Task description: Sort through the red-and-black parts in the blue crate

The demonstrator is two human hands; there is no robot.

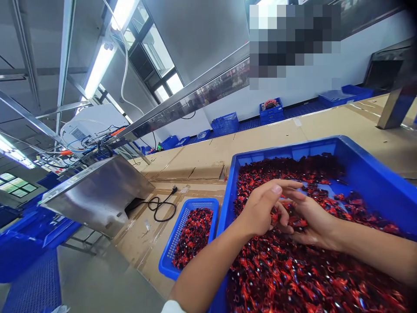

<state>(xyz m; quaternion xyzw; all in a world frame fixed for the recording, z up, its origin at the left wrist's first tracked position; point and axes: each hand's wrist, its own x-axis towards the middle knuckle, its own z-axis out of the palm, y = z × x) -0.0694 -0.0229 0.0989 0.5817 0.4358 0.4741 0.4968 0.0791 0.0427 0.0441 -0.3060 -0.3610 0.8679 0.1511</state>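
The left hand (260, 209) and the right hand (314, 219) were cupped toward each other, fingers curled around a few red and dark pieces (298, 222). More pieces lay loose beneath and around them in the big blue tub (365, 167). Left of the hands, just beside the tub, a small blue basket (165, 261) held similar pieces. Beyond the basket, a black cord (164, 204) lay looped on the table (182, 167).

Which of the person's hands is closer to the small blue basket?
The left. The left hand is over the big blue tub, on the side toward the small blue basket. The right hand is also over the tub, but farther from the basket.
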